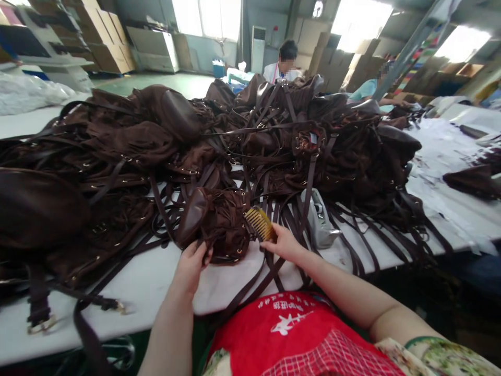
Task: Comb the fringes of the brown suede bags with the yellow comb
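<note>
A small dark brown drawstring bag (229,219) lies on its side on the white table, its leather base to the left and its eyelets toward the right. My left hand (194,257) grips the fringed lower edge of this bag, fingers curled into it. In my right hand (282,243) is a yellow-brown wide-toothed comb (260,223), its teeth pointing left toward the bag. The comb is beside the bag's eyelet edge; whether its teeth touch the bag I cannot tell. Dark straps trail below the comb.
Large heaps of brown bags (129,130) cover the back and left of the table (164,292). A grey tape dispenser (321,222) stands right of the comb, among hanging straps (364,240). Beyond the heap a person (284,65) is at work, and another (366,90) farther right.
</note>
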Demonstrator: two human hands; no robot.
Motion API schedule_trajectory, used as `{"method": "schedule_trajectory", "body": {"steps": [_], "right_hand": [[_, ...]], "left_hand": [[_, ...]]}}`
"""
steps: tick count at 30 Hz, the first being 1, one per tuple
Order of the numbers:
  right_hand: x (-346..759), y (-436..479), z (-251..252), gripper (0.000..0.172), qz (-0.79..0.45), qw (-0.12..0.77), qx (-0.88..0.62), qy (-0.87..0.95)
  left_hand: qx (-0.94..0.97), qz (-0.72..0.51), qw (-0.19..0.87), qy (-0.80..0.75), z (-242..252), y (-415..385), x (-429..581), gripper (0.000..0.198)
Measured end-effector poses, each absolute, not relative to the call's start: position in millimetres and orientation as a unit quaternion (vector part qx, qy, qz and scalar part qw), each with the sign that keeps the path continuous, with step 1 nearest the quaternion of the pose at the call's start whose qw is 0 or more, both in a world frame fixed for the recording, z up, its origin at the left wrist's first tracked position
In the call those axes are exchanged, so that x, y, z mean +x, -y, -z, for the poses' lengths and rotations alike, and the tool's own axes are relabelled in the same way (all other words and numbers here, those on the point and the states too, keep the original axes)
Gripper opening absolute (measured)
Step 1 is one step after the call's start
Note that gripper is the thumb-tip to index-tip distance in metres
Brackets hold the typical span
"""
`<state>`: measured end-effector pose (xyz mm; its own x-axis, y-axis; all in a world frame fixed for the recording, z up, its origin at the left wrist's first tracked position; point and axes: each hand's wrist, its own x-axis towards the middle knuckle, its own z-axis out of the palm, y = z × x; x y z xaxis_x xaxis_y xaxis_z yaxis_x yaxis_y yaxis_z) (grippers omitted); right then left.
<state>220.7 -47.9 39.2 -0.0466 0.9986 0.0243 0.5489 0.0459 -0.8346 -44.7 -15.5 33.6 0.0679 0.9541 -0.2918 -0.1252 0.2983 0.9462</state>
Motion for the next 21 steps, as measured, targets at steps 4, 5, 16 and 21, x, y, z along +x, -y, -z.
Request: {"method": "schedule_trajectory", "body": {"steps": [4, 5, 16, 21], "right_hand": [[221.5, 33.2, -38.2, 0.033, -0.403, 0.484, -0.612, 0.478], [217.5, 31.6, -41.4, 0.032, -0.424, 0.506, -0.601, 0.451], [173.4, 45.5, -57.1, 0.026, -0.680, 0.404, -0.523, 0.317], [177.0, 41.3, -44.8, 0.024, -0.688, 0.412, -0.522, 0.291]], "left_hand": [[0.557, -0.360, 0.265, -0.700, -57.5, 30.2, -70.4, 0.017], [0.582, -0.360, 0.158, -0.712, -64.4, 34.2, -71.2, 0.017], [0.632, -0.420, 0.342, -0.554, -53.0, 51.3, 5.7, 0.020], [0.624, -0.378, 0.361, -0.582, -24.3, 37.5, 15.8, 0.033]]}}
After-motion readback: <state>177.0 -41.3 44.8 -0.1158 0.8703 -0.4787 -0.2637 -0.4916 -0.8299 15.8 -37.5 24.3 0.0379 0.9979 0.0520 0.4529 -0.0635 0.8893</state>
